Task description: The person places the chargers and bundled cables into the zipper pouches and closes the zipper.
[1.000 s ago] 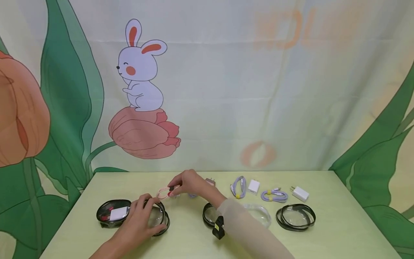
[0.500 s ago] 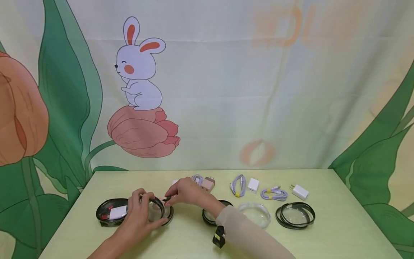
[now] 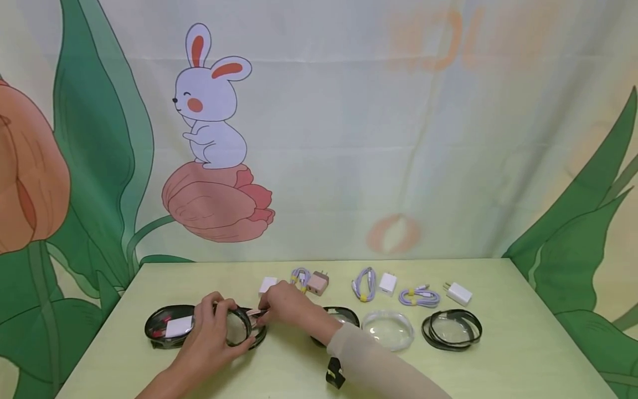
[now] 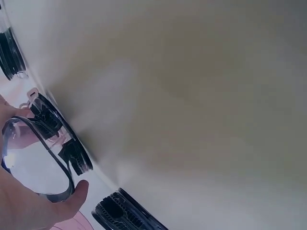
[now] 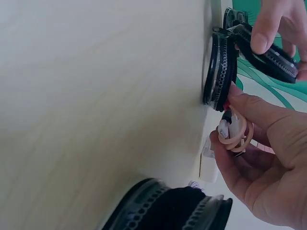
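My left hand (image 3: pixel 211 332) holds up the black-edged lid of a round clear zip case (image 3: pixel 249 323), thumb on the near side of the rim. The case stands unzipped, its base on the table. At its right side, my right hand (image 3: pixel 285 303) pinches a coiled pink cable (image 5: pixel 240 136) between thumb and fingers. In the right wrist view the coil sits right at the base's zip edge, with a small red bit by the thumb. My palm partly covers the coil in the head view.
Left of this case lies another zip case (image 3: pixel 155 322) with a white charger inside. To the right are a black-edged case (image 3: pixel 351 315), a clear-rimmed case (image 3: pixel 410 332) and another black case (image 3: pixel 428 338). Behind lie a white charger (image 3: pixel 267 284), a pink charger (image 3: pixel 318 283) and several lavender cables.
My right hand has brought the pink cable down and nearer to the case's opening. My left hand has raised the lid, turning the case wider apart.
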The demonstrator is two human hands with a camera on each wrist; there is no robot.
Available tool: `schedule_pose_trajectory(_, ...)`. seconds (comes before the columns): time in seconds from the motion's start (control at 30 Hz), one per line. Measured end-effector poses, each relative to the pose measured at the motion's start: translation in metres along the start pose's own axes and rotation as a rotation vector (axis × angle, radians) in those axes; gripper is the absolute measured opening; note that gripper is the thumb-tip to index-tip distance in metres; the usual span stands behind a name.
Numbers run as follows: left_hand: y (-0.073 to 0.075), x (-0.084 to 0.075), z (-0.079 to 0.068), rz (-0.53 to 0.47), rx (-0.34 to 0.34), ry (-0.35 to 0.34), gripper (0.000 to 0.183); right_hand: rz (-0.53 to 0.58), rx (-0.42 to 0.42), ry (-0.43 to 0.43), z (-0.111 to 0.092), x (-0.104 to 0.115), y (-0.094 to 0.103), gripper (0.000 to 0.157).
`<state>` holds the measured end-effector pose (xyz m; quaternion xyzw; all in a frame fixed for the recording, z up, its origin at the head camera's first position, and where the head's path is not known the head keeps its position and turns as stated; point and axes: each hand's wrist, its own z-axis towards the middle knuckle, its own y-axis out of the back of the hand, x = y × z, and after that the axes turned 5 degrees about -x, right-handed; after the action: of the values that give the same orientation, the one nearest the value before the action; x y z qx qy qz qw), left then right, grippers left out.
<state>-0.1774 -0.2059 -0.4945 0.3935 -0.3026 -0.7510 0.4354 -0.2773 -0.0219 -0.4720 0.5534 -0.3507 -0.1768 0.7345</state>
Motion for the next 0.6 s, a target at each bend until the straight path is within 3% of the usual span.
schedule_pose_trajectory(0.2,0.001,0.001,-0.002,-0.004,-0.036,-0.044,0.078,0.001,0.000,-0.062,0.001,0.002,-0.001,0.020)
schedule_pose_trajectory(0.43,-0.002,-0.003,-0.001,-0.118,-0.064,-0.093,0.077,0.104,0.021,-0.205,0.009,0.018,0.002,0.018)
schedule_pose_trajectory(0.6,-0.004,-0.003,-0.001,-0.115,-0.091,-0.138,0.080,0.065,0.032,-0.263,0.011,0.027,-0.001,0.025)
